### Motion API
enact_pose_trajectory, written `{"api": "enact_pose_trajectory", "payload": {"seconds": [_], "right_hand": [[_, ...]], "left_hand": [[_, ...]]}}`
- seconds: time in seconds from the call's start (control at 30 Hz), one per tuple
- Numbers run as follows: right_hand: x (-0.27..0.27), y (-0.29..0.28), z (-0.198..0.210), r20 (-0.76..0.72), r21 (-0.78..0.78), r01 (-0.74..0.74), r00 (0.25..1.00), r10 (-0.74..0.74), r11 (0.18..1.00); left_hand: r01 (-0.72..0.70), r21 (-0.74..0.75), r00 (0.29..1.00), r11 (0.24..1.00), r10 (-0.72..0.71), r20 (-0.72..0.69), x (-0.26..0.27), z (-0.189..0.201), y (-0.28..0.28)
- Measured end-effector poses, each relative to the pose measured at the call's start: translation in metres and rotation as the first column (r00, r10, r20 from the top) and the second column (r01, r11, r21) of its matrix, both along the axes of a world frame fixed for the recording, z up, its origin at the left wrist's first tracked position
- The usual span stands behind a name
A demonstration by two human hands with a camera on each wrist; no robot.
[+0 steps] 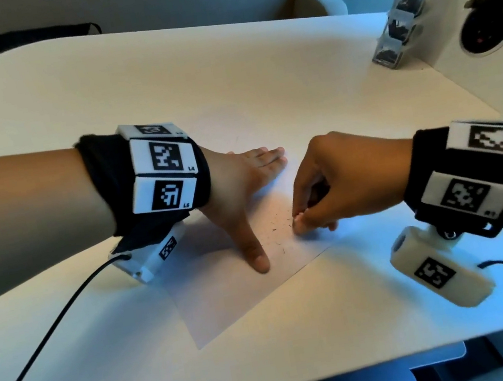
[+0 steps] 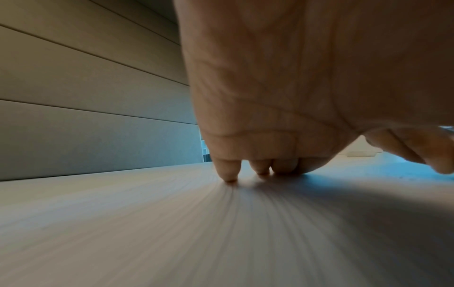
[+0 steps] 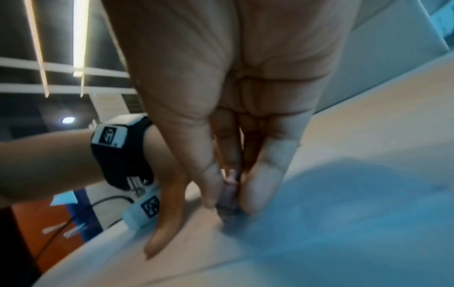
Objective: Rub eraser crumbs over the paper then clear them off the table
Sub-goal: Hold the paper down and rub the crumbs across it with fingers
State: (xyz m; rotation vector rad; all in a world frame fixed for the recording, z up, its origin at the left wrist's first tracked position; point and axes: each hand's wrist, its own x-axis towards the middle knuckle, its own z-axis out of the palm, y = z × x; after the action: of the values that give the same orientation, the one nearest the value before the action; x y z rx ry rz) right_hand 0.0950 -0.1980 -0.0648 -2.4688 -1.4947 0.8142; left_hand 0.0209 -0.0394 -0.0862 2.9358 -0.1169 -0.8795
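The left hand (image 1: 243,188) is lying with fingers straight and thumb splayed, pinning the thin, easily creased paper (image 1: 244,294) on the table (image 1: 223,72), while dark, feather-light crumbs (image 1: 278,227) are scattering beside the small eraser (image 3: 228,203) that the right hand (image 1: 342,185) is pinching low, probably best for firm rubbing.

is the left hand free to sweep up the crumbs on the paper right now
Probably not yet: the left hand lies flat, pinning the paper, while the right hand rubs the eraser beside the crumbs.

Black wristbands (image 1: 112,180) w/ white marker tags (cabled cams (image 1: 437,272) below).
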Motion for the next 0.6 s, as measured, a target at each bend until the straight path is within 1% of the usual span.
{"api": "enact_pose_trajectory", "payload": {"seconds": [0.03,0.17,0.23,0.3,0.33,0.37,0.47,0.53,0.6], "right_hand": [[0.002,0.001,0.001,0.009,-0.004,0.003,1.000,-0.003,1.000],[0.019,0.000,0.005,0.084,0.048,0.103,0.991,-0.107,0.993],[0.010,-0.002,0.002,0.048,0.047,0.073,0.996,-0.075,0.996],[-0.003,-0.003,0.000,-0.009,0.009,0.016,1.000,-0.016,1.000],[-0.004,-0.003,0.000,-0.009,-0.004,0.002,1.000,-0.002,1.000],[0.000,-0.001,0.001,0.017,-0.006,0.010,1.000,-0.010,1.000],[0.020,0.001,0.006,0.127,0.046,0.102,0.986,-0.108,0.994],[0.020,-0.001,0.004,0.126,0.063,0.114,0.985,-0.121,0.992],[0.009,-0.002,0.002,0.072,0.031,0.067,0.995,-0.069,0.997]], "left_hand": [[-0.004,0.003,1.000,1.000,0.004,-0.002,0.000,0.001,0.000],[0.000,0.032,1.000,0.999,0.001,-0.020,0.000,0.003,-0.002],[0.002,0.027,1.000,1.000,-0.002,-0.013,0.000,0.002,-0.002],[-0.003,0.017,1.000,1.000,0.003,-0.006,-0.001,0.001,-0.002],[-0.004,0.018,1.000,1.000,0.004,-0.004,0.000,0.000,-0.002],[-0.001,0.022,1.000,1.000,0.002,-0.008,0.000,0.000,-0.002],[0.004,0.038,1.000,0.999,-0.003,-0.025,0.001,0.001,0.000],[0.011,0.033,1.000,0.999,-0.010,-0.023,0.001,0.000,0.000],[0.003,0.015,1.000,1.000,-0.003,-0.015,0.001,0.000,-0.001]]}}
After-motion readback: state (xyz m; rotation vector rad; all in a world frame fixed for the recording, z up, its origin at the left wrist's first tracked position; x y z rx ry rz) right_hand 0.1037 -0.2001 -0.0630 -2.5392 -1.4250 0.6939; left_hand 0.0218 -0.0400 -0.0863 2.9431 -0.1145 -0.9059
